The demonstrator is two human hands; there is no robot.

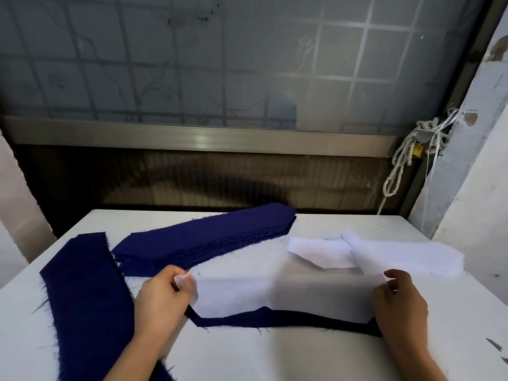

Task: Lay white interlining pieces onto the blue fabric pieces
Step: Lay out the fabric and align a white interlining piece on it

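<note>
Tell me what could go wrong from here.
1. The blue fabric piece shows past the near edge of the white interlining piece; it may settle misaligned.
2. The left hand pinches a curled corner, which could crease.
3. The right hand is close to the white pile and might drag it.

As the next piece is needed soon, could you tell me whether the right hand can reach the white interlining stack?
Probably yes: the white interlining stack lies just beyond the right hand with nothing between them. That hand pinches the interlining piece being laid, though, so it must let go first.
</note>
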